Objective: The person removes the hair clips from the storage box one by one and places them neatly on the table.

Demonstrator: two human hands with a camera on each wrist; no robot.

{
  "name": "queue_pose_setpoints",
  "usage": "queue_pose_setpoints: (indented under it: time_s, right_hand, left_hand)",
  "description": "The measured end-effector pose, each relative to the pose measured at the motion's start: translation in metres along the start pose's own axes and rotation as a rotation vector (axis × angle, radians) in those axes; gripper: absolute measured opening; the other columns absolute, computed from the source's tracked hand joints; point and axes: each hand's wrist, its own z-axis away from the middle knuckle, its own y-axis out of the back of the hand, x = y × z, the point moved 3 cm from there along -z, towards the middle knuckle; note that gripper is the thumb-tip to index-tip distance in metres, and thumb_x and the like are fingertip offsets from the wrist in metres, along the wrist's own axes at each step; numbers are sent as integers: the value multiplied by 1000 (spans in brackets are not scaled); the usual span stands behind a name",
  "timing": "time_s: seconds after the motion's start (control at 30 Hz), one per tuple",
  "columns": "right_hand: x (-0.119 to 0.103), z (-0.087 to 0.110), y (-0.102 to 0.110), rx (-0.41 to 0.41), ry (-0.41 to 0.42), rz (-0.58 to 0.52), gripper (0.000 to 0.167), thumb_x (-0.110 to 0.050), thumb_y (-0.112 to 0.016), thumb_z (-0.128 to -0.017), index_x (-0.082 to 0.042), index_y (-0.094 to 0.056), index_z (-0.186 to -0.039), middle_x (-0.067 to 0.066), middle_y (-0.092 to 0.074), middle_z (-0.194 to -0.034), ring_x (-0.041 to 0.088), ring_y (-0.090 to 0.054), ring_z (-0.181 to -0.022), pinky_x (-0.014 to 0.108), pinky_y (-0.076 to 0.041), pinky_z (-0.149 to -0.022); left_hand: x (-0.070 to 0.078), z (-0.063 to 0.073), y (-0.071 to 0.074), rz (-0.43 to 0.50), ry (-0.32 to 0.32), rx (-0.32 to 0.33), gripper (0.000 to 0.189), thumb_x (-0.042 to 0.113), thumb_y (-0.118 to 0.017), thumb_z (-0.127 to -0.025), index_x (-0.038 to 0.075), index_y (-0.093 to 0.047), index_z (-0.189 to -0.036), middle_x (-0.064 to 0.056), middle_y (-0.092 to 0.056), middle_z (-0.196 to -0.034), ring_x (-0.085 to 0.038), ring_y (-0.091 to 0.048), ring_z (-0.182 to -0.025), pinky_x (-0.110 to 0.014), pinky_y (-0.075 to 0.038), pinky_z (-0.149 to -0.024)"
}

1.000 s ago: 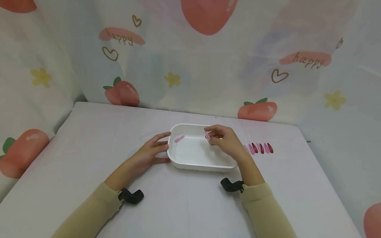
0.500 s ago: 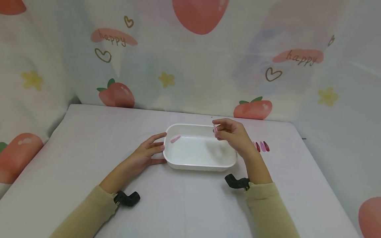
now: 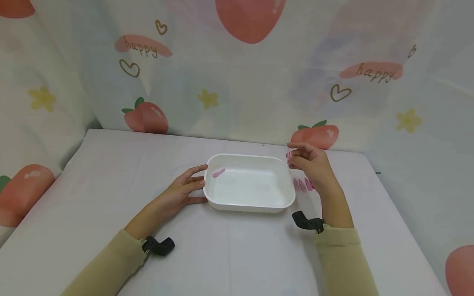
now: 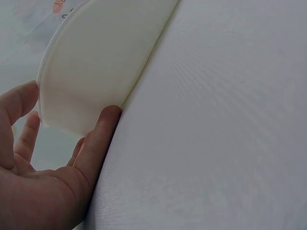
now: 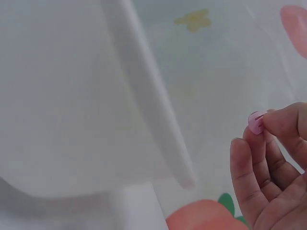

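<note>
Nail (image 3: 289, 154), pink, is pinched in the right hand's (image 3: 311, 164) fingers just past the tray's (image 3: 249, 205) far right corner, while the left hand (image 3: 181, 191) with relaxed fingers steadies the tray's left wall; carrying in progress, the next move likely needs a careful release.

Bright, even, soft light with faint shadows; both wrist views are blurred up close.

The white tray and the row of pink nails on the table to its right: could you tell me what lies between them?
Only bare table, seen in the head view, separates the white tray from the row of pink nails.
</note>
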Motion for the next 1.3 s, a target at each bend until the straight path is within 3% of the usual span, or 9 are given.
queue_pose_setpoints:
  time_s: [0.23,0.43,0.6,1.07,1.3]
  right_hand:
    - [4,2,30,96,-29,-66,33,-12,-64,-97,-8,-60,-130,4,-59,-99,14,-64,-86,19,-59,-78]
    - [13,4,48,183,-76,39,35,-21,-63,-99,-16,-59,-133,2,-59,-103,14,-64,-91,18,-58,-80]
    - [20,8,60,226,-112,44,39,-24,-64,-98,-19,-58,-137,0,-60,-103,13,-65,-92,17,-57,-80]
    - [37,17,83,278,-169,-218,39,-21,-67,-96,-14,-60,-134,1,-62,-99,14,-65,-85,18,-58,-75]
    - [49,19,92,307,-232,-177,44,-26,-66,-97,-14,-57,-139,0,-62,-102,14,-66,-87,16,-58,-74]
  left_hand:
    - [1,-3,-1,10,-3,-4,53,14,-55,-103,25,-37,-152,-16,-37,-153,-35,-51,-130,-52,-53,-97]
    - [3,-3,-3,11,8,-7,54,15,-57,-102,25,-38,-152,-15,-37,-153,-35,-50,-131,-53,-53,-97]
    - [2,-2,-2,8,7,-9,55,13,-55,-103,23,-36,-153,-16,-37,-153,-35,-51,-129,-53,-53,-97]
    - [2,1,-1,3,11,-1,56,14,-55,-103,23,-35,-154,-18,-35,-153,-35,-54,-126,-53,-53,-97]
    - [2,1,-2,-4,10,1,55,14,-55,-103,23,-35,-154,-19,-35,-153,-37,-52,-128,-53,-53,-97]
